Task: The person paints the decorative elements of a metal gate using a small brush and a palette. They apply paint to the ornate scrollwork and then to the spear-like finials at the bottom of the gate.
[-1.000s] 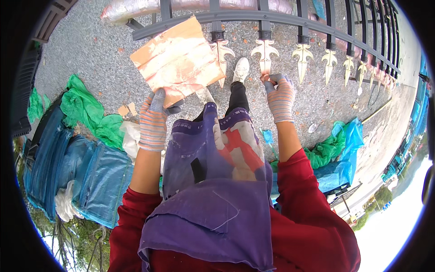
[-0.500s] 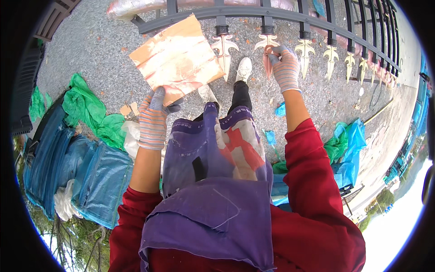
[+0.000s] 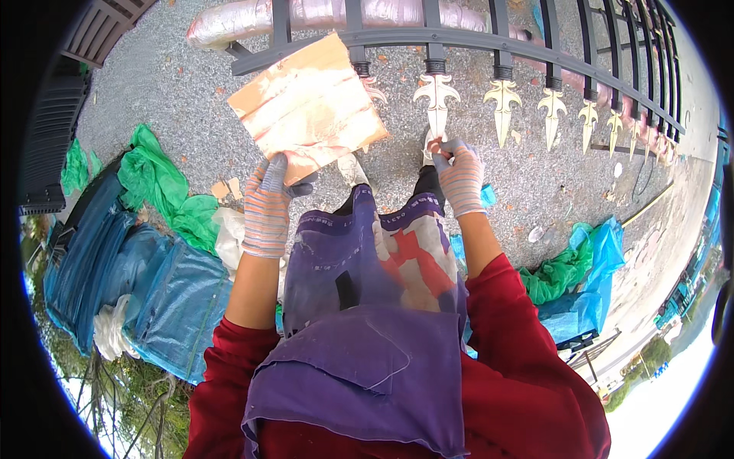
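My left hand [image 3: 267,205], in a striped glove with grey fingertips, is closed on the lower edge of a piece of cardboard [image 3: 310,103]. Glossy, coppery smears cover its upper face. My right hand [image 3: 460,177], gloved alike, pinches a small reddish-brown piece [image 3: 436,145] whose kind I cannot make out. That piece is at the lower tip of a pale gold spearhead finial [image 3: 436,96] on a black metal fence panel [image 3: 466,42]. To the left, another finial [image 3: 370,86] is partly hidden behind the cardboard. More pale gold finials [image 3: 502,103] continue to the right.
A plastic-wrapped roll [image 3: 237,23] lies under the panel. Blue-wrapped stacks [image 3: 172,306] and green plastic sheeting [image 3: 153,172] are at left. More blue sheeting [image 3: 573,314] lies at right. My white shoes [image 3: 352,170] stand on rough paving below the finials.
My right hand has moved down and slightly left, from the finial's upper part to its tip. My left hand still holds the cardboard, and the view has shifted slightly.
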The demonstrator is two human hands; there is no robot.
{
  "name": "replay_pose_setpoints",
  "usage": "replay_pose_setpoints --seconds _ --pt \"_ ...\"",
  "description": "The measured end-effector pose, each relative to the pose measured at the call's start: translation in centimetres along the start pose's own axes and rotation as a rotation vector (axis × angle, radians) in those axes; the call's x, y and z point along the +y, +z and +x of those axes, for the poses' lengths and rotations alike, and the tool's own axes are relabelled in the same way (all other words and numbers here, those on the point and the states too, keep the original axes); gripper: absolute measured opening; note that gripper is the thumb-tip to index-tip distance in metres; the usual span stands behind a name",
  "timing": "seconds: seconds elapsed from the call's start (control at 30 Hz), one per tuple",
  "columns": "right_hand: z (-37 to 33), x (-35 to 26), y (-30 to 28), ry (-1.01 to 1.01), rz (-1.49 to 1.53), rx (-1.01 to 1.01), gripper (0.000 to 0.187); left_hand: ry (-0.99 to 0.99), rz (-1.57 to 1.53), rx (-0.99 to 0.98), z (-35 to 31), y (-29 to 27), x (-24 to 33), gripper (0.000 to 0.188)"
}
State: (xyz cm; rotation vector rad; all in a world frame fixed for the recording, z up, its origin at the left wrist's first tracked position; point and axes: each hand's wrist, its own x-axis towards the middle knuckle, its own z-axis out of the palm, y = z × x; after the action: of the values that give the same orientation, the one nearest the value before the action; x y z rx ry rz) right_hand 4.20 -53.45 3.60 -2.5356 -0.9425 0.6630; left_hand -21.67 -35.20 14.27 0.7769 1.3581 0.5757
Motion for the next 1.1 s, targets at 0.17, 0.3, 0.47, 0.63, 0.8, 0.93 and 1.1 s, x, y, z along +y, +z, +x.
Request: replay_pose_setpoints --seconds 0.17,0.3,0.47,0.63,0.8,0.93,1.1 --pt "-1.8 2.4 -4.6 0.073 0.254 0.000 0.014 -0.035 0.036 0.066 -1.5 3.6 0.0 0.034" --pt "7.1 2.7 -9.3 -0.205 0.112 0.308 0.018 0.007 -0.110 0.046 -1.7 9.0 -1.0 0.029" --pt "10.1 8.2 -9.6 -0.149 -0.106 0.230 0.015 0.027 -0.019 0.039 -2.7 11.2 -3.8 0.027" --pt "11.3 5.3 -10.9 -0.297 0.012 0.200 0.013 -0.025 -0.062 0.092 -5.1 14.2 -1.9 0.030" --pt "9.0 3.0 -7.8 -0.474 -0.212 0.010 0.013 -0.044 -0.046 0.076 -5.6 14.6 -1.1 0.031" --pt "9.6 3.6 -9.1 -0.369 -0.065 0.208 0.012 -0.038 -0.130 0.100 -5.4 15.2 -0.4 0.031" --pt "9.6 2.5 -7.4 -0.411 -0.228 0.101 0.013 -0.052 -0.118 0.092 -4.8 13.7 -1.5 0.027"
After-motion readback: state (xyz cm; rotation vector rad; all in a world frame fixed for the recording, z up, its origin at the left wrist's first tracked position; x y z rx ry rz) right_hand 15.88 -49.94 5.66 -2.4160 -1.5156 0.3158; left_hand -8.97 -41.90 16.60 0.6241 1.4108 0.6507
